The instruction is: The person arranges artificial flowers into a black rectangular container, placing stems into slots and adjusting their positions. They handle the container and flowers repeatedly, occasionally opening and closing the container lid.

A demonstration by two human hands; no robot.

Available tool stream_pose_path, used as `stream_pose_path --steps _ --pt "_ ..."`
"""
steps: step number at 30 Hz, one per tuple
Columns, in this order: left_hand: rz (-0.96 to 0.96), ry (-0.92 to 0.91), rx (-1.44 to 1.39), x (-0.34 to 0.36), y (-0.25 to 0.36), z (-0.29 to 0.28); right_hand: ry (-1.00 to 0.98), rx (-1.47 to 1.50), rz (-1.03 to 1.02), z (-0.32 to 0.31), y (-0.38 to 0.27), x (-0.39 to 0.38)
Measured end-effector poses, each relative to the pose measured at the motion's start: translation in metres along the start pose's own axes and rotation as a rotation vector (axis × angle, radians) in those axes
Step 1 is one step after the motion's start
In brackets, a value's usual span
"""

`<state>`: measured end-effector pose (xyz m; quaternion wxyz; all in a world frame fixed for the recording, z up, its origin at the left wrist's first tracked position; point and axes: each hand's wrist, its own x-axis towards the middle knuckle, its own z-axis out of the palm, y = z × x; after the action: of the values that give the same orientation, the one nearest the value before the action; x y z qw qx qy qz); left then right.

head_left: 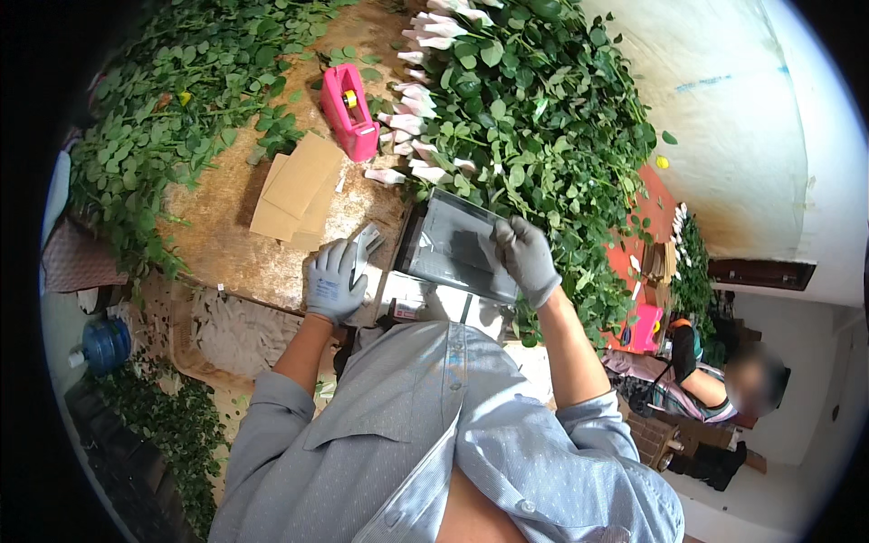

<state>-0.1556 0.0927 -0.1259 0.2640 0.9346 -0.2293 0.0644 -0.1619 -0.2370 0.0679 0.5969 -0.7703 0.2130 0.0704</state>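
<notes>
My left hand [336, 282], in a grey glove, is closed around a silver-grey stapler [366, 246] at the near edge of the wooden table. My right hand [527, 261], also gloved, has its fingers curled together above the right side of a dark, black-framed rectangular tray [448, 240]. Whatever that hand may hold is hidden. Beyond my left hand lie flat brown cardboard pieces [299, 195], loosely stacked. Farther back stands a pink tape dispenser [350, 113] with a yellow roll.
Leafy rose stems with wrapped white-pink heads [421, 100] are heaped beyond the tray. More green stems [172, 136] cover the table's far left. A blue water bottle [106, 346] stands at lower left. Another person [711, 385] is at the right, near a second pink dispenser [646, 328].
</notes>
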Motion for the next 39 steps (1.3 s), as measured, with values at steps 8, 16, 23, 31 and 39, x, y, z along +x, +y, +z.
stream_pose_path --steps 8,16,23,31,39 --pt "0.005 -0.027 -0.007 0.001 0.002 -0.007 -0.038 -0.834 0.215 0.008 0.018 -0.029" --pt "-0.027 -0.048 0.018 -0.001 0.004 -0.005 -0.045 -1.086 0.273 -0.037 -0.005 -0.079" --pt "-0.039 -0.079 -0.024 0.004 0.003 -0.01 -0.079 -0.95 0.054 0.001 -0.023 -0.037" --pt "-0.031 -0.101 -0.255 0.008 0.032 -0.052 0.08 -1.165 -0.315 0.059 -0.066 0.067" --pt "-0.264 0.042 -0.821 0.086 0.078 -0.075 -0.12 -0.593 -0.341 0.157 -0.062 0.233"
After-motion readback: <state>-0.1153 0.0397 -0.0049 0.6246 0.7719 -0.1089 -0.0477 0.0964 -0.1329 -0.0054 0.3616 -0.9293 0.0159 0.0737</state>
